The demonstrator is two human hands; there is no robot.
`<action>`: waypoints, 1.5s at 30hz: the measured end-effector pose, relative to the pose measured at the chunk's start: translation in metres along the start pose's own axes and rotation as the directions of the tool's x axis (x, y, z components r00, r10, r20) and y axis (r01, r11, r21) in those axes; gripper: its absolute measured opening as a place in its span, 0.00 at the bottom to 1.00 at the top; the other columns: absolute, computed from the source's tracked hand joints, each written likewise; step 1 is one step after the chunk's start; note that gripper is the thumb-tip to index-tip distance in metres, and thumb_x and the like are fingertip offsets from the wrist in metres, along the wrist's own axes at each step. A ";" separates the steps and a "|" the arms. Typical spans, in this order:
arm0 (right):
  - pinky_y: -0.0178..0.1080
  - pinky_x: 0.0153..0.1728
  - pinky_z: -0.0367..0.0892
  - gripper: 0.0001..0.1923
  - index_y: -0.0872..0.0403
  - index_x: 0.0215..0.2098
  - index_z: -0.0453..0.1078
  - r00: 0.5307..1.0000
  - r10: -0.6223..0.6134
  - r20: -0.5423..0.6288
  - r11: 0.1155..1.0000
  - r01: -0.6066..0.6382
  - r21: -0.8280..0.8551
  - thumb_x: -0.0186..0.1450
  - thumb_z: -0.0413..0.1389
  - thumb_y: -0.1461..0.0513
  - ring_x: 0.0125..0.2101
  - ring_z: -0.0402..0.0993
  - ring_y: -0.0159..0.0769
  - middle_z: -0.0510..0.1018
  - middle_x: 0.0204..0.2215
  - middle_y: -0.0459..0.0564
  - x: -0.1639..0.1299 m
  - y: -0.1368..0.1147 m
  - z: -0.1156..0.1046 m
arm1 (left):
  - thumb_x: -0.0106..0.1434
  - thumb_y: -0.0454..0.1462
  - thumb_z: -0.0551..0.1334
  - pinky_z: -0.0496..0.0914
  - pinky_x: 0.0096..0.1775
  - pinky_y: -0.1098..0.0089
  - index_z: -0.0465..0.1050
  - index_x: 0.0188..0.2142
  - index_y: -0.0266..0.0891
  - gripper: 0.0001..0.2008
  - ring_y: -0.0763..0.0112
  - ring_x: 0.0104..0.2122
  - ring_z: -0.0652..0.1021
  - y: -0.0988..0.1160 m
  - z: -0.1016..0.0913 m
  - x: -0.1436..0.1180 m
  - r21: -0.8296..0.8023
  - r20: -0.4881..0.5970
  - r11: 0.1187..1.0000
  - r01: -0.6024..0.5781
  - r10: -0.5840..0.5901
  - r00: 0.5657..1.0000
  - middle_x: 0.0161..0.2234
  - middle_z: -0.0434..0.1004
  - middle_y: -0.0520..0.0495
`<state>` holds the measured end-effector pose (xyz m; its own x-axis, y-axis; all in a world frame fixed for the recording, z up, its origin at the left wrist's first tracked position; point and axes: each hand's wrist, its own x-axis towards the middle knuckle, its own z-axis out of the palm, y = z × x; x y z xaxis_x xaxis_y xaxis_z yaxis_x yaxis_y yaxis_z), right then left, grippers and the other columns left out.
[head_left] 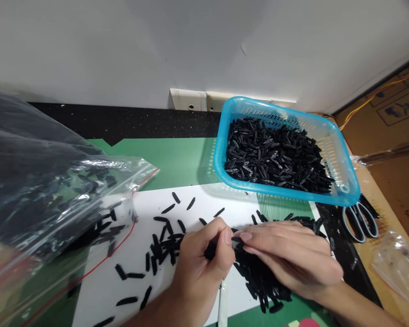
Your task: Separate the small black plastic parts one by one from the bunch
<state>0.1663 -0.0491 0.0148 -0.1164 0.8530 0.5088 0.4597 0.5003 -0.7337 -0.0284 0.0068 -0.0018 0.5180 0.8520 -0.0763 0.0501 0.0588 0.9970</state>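
Note:
My left hand (206,261) is closed, thumb and forefinger pinched together; whatever lies between them is too hidden to name. My right hand (293,252) reaches in from the right, its fingers pressed together and its tips almost meeting the left ones. Something small and dark shows between the two sets of fingertips. Beneath my right hand spreads a dense pile of short black strips (266,290). More loose black strips (165,245) are scattered on the white sheet (187,290) left of my hands. A narrow whitish stick (222,304) shows just below my left hand.
A blue plastic basket (286,195) full of similar black strips stands at the back right. Clear zip bags (88,181) cover the left side. Scissors (359,222) and a small clear bag (393,261) lie at the right, near a cardboard box (395,136). Behind rises a wall (122,54).

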 end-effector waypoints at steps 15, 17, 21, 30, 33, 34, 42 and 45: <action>0.34 0.26 0.86 0.08 0.55 0.31 0.84 0.761 0.648 0.029 0.574 -0.512 0.639 0.66 0.76 0.65 0.22 0.89 0.40 0.90 0.24 0.50 0.012 0.004 0.006 | 0.86 0.45 0.54 0.56 0.25 0.73 0.69 0.44 0.46 0.12 0.76 0.19 0.60 -0.008 0.002 -0.004 -0.205 0.132 0.970 0.127 -0.101 0.986 0.20 0.61 0.62; 0.32 0.27 0.85 0.08 0.55 0.32 0.84 0.762 0.648 0.009 0.589 -0.508 0.628 0.65 0.77 0.65 0.22 0.89 0.38 0.90 0.24 0.50 0.012 0.005 0.004 | 0.85 0.45 0.56 0.56 0.25 0.74 0.70 0.44 0.46 0.11 0.76 0.19 0.60 -0.008 0.003 -0.003 -0.214 0.109 0.968 0.128 -0.107 0.988 0.19 0.62 0.62; 0.32 0.29 0.84 0.06 0.54 0.35 0.86 0.771 0.637 0.001 0.610 -0.505 0.610 0.70 0.73 0.63 0.24 0.89 0.35 0.90 0.27 0.50 0.011 0.008 -0.002 | 0.84 0.44 0.58 0.54 0.23 0.76 0.71 0.45 0.47 0.09 0.78 0.17 0.60 -0.010 0.004 -0.003 -0.240 0.067 0.967 0.090 -0.076 0.995 0.18 0.63 0.62; 0.29 0.32 0.80 0.07 0.51 0.40 0.88 0.851 0.525 0.012 0.749 -0.469 0.468 0.66 0.74 0.68 0.27 0.86 0.31 0.90 0.30 0.47 0.010 0.010 0.000 | 0.83 0.45 0.61 0.55 0.23 0.77 0.73 0.43 0.45 0.10 0.79 0.17 0.61 -0.014 0.003 -0.006 -0.261 0.055 0.958 0.119 -0.108 0.993 0.18 0.64 0.61; 0.32 0.33 0.79 0.05 0.52 0.39 0.87 0.893 0.451 -0.010 0.839 -0.419 0.348 0.68 0.72 0.69 0.28 0.86 0.32 0.90 0.31 0.47 0.009 0.010 0.000 | 0.82 0.47 0.62 0.54 0.24 0.76 0.74 0.42 0.45 0.12 0.79 0.17 0.59 -0.010 0.006 -0.006 -0.269 0.035 0.947 0.173 -0.170 0.985 0.18 0.63 0.62; 0.33 0.32 0.78 0.05 0.52 0.40 0.87 0.911 0.413 -0.011 0.870 -0.391 0.302 0.69 0.72 0.68 0.28 0.85 0.33 0.90 0.31 0.48 0.008 0.010 0.000 | 0.81 0.48 0.62 0.53 0.24 0.76 0.74 0.42 0.45 0.13 0.79 0.17 0.59 -0.008 0.008 -0.006 -0.268 0.007 0.945 0.187 -0.192 0.981 0.17 0.63 0.62; 0.42 0.29 0.77 0.11 0.52 0.48 0.82 0.990 0.041 -0.131 0.979 -0.066 -0.192 0.71 0.67 0.72 0.26 0.84 0.40 0.89 0.32 0.50 0.018 0.009 -0.014 | 0.80 0.55 0.60 0.54 0.25 0.72 0.73 0.43 0.44 0.19 0.75 0.19 0.59 0.007 0.008 -0.005 -0.247 -0.042 0.929 0.277 -0.296 0.954 0.17 0.62 0.61; 0.44 0.31 0.71 0.22 0.47 0.58 0.81 0.966 -0.012 -0.258 0.875 -0.115 -0.470 0.70 0.69 0.72 0.28 0.84 0.40 0.90 0.35 0.48 0.025 0.014 -0.022 | 0.81 0.57 0.57 0.56 0.26 0.71 0.72 0.43 0.44 0.22 0.74 0.19 0.61 0.009 0.004 -0.003 -0.273 0.002 0.913 0.304 -0.315 0.949 0.18 0.63 0.60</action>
<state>0.1886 -0.0242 0.0272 0.1095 0.7796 0.6167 0.8295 0.2702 -0.4888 -0.0264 0.0024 0.0069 0.4776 0.7890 -0.3866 -0.0300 0.4544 0.8903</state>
